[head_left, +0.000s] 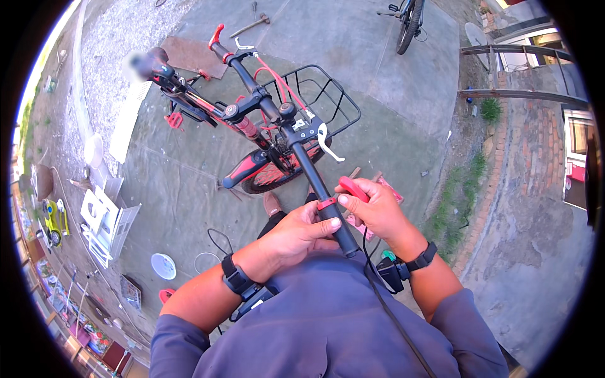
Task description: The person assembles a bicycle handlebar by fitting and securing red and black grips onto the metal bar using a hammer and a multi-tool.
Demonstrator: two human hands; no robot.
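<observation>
the left hand (pixel 295 232) is curled round the black handlebar (pixel 312 173) by a red ring (pixel 327 203); at its two o'clock, the right hand (pixel 382 211) pinches a red piece (pixel 354 188), perhaps touching the ring.

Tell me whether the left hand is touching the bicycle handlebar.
Touching: the head view shows the left hand with its thumb laid over the handlebar, beside the red clamp ring.

Bright outdoor daylight, faint soft shadows, strong fisheye bending, black corners

Slate-blue short-sleeved shirt (pixel 328 321), black wrist straps (pixel 423 257)
</observation>
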